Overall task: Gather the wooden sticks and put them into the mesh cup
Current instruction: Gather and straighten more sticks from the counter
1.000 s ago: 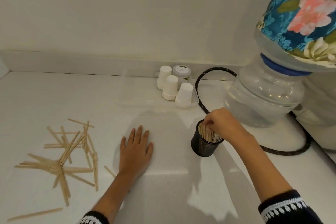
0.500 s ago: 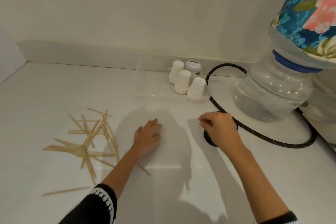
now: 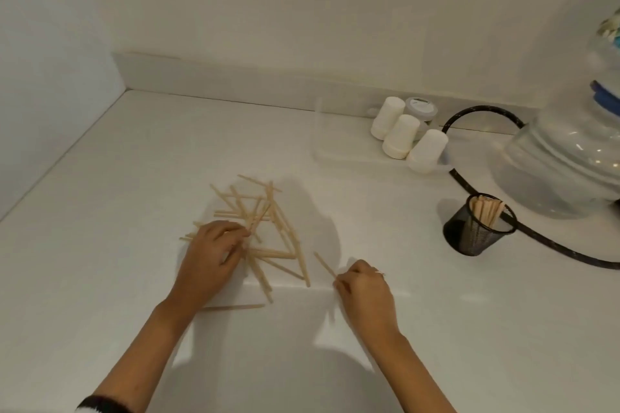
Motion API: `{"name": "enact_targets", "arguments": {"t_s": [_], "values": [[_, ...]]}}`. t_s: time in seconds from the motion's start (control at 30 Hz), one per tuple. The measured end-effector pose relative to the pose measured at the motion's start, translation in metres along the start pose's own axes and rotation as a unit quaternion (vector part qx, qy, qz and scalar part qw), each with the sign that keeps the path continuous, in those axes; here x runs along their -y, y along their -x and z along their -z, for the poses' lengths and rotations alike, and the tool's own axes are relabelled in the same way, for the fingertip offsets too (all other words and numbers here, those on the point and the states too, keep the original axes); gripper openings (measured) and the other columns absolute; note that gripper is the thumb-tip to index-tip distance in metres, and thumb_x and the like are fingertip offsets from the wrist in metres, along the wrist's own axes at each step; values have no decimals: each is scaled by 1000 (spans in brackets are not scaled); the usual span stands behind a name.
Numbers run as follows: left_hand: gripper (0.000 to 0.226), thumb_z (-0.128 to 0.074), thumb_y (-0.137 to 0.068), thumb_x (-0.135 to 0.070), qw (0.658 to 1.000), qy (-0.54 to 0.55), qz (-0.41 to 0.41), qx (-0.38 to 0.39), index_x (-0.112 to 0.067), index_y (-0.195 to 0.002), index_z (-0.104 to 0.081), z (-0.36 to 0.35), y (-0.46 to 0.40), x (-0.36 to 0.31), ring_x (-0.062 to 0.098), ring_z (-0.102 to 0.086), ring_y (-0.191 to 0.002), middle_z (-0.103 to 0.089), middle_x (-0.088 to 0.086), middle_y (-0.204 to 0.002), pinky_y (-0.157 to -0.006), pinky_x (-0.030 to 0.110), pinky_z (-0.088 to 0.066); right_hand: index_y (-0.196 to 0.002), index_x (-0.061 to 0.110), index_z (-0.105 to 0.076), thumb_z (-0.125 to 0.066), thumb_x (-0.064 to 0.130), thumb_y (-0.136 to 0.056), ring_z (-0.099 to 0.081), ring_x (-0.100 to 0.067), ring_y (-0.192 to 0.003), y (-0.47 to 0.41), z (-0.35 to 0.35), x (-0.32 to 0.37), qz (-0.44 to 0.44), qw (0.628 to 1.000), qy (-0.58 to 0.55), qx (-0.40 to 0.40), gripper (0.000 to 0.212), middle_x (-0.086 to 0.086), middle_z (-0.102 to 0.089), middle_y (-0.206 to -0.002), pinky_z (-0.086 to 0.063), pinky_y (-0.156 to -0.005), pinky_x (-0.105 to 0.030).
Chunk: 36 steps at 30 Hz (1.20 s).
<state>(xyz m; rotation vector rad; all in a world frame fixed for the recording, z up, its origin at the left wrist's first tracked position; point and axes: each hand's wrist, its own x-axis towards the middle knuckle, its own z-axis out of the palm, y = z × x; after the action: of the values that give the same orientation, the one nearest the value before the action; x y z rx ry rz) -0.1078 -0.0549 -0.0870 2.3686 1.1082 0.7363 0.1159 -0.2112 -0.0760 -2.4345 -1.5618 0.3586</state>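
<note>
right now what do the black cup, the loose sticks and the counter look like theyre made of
Black mesh cup: probably thin metal mesh, dark coated, since light shows through its woven wall. Loose pale flat sticks: likely unfinished wood, tan and matte. White counter: smooth, faintly glossy with soft reflections, maybe stone or laminate; I cannot tell which.

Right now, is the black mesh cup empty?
No. The mesh cup stands upright with wooden sticks poking above its rim.

The wooden sticks [image 3: 260, 231] were pale, bare, matt wood. The mesh cup [image 3: 476, 228] was black wire mesh with a faint sheen. The tabletop [image 3: 134, 178] looked smooth, white and slightly glossy. Beyond the cup, the water jug [image 3: 563, 161] was clear, shiny plastic, and the black hose [image 3: 483, 111] looked matt.
</note>
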Motion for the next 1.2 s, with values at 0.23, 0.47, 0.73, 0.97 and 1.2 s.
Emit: {"name": "enact_targets", "arguments": {"t_s": [0.23,0.47,0.73,0.97,1.2], "values": [[55,-36,-80,-75,997,-29,-17,74,-33,-86,-70,23,51,27,13,-43,-95,-54,-15,-97,-81,37,-33,-91,5,-66,-48,13,-90,-59,-27,-90,5,-6,26,-108,993,16,-46,20,-7,-59,-99,-47,-68,-31],[31,-50,-83,-53,988,-23,-56,141,-29,-96,-66,16,56,32,7,-40,-99,-49,-11,-106,-82,32,-28,-107,1,-57,-43,2,-89,-59,-30,-100,5,-15,47,-189,980,48,-34,23,-11,-59,-108,-48,-73,-30],[7,-50,-95,-23,983,-3,-36,178,-21,-92,-56,20,39,28,4,-48,-80,-54,-12,-92,-69,14,-33,-104,4,-55,-46,1,-88,-61,-26,-90,7,-21,69,-206,977,36,-43,19,-10,-62,-101,-39,-64,-25],[32,-47,-96,-3,894,361,237,119,-25,-119,-49,30,32,7,6,-62,-69,-59,9,-89,-62,17,-52,-85,9,-70,-62,8,-81,-57,-16,-66,20,-19,95,-166,962,-203,-76,9,-5,-68,-77,-40,-55,-13],[24,-46,-97,-14,684,615,368,136,2,-92,-64,9,36,-33,19,-69,-74,-68,16,-85,-69,30,-57,-72,34,-71,-61,3,-79,-65,-3,-67,28,-18,133,-58,928,-363,-52,33,12,-71,-73,-49,-62,-11]]}}
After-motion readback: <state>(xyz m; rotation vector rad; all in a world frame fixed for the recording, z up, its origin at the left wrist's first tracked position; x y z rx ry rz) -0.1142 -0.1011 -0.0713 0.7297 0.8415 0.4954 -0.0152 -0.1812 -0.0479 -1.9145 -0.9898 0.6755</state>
